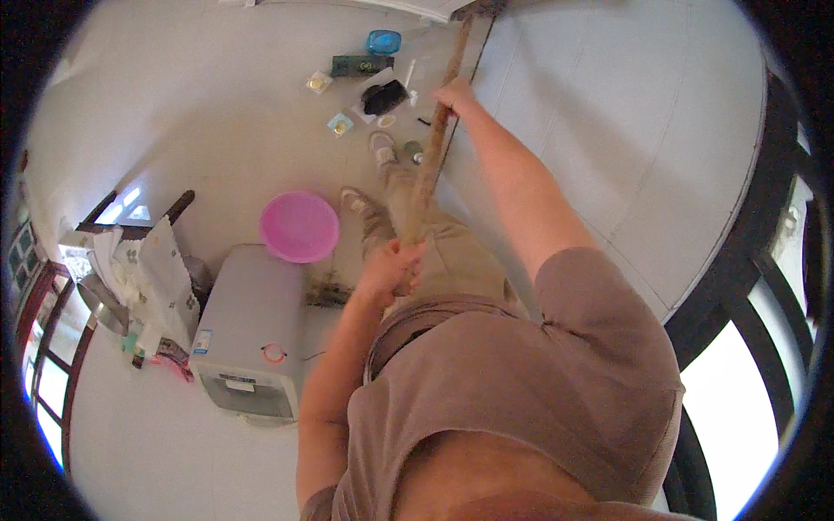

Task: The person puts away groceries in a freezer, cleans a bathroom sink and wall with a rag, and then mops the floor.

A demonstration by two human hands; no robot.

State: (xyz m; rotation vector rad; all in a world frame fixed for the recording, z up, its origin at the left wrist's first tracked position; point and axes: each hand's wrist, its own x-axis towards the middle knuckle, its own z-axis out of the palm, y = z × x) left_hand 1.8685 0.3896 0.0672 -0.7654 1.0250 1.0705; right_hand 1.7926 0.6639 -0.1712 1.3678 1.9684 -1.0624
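Observation:
A long wooden pole (438,140) slants forward across my body and legs. My left hand (394,267) is wrapped around its near end at waist height. Farther along, my right hand (457,98) grips the pole with that arm stretched out. A dark, ragged mass (485,9) shows at the pole's far end by the upper edge of the view; it is cut off, so its kind cannot be told.
Left of my legs are a pink plastic basin (300,226) and a grey box-shaped plastic unit (251,312). Patterned cloth (159,273) hangs beside a metal pan (102,305). Beyond my shoes lie a blue container (384,42), a dark green box (361,66) and a black object (384,98).

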